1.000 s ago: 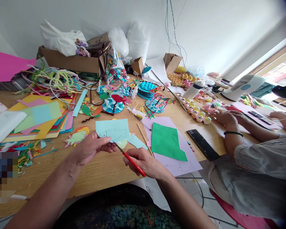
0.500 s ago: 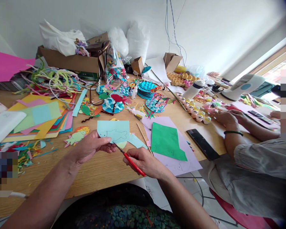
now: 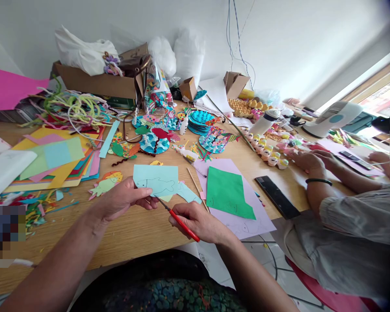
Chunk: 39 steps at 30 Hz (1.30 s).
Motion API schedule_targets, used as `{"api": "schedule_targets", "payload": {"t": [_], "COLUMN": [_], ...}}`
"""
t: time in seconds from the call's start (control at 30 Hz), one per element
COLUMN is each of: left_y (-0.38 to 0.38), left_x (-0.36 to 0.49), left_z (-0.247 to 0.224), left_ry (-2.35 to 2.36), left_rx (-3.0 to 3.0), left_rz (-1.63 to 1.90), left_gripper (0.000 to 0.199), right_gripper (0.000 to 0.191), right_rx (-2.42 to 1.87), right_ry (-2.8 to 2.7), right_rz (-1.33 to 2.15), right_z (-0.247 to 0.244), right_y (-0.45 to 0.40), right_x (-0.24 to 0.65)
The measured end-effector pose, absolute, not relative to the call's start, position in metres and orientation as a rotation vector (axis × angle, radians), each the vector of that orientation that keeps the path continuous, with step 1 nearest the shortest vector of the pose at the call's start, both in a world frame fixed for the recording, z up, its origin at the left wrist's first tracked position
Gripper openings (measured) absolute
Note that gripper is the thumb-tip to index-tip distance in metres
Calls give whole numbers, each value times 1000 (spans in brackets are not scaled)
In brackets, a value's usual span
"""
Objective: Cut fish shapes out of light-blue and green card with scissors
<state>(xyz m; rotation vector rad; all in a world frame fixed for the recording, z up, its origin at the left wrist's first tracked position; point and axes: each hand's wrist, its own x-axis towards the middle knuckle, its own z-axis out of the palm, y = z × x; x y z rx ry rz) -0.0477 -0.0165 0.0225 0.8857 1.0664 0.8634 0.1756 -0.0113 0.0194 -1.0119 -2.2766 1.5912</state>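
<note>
Two hands at lower centre: left hand (image 3: 121, 200) pinches blue paper (image 3: 156, 180), right hand (image 3: 198, 222) grips red scissors (image 3: 178, 219); the drawn fish looks barely cut.

1. The light blue paper sheet with a pencilled fish outline (image 3: 156, 179) has slid a little right and down, so that it now overlaps the light blue offcut (image 3: 188, 193) beside it.
2. The left hand (image 3: 123, 200) pinching it has shifted slightly right.
3. The co-worker's far hand (image 3: 378, 157) has moved along the desk (image 3: 143, 234).
</note>
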Motion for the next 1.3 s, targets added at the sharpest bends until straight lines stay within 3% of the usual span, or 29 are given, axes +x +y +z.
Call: {"api": "schedule_targets", "payload": {"t": [1.3], "left_y": [-17], "left_x": [-51], "left_z": [17], "left_ry": [1016], "left_rx": [1013], "left_rz": [789], "left_gripper": [13], "right_gripper": [35], "right_rx": [-983], "right_ry": [-2257], "right_rz": [1650], "right_z": [15], "right_y": [-12], "right_x": [179]}}
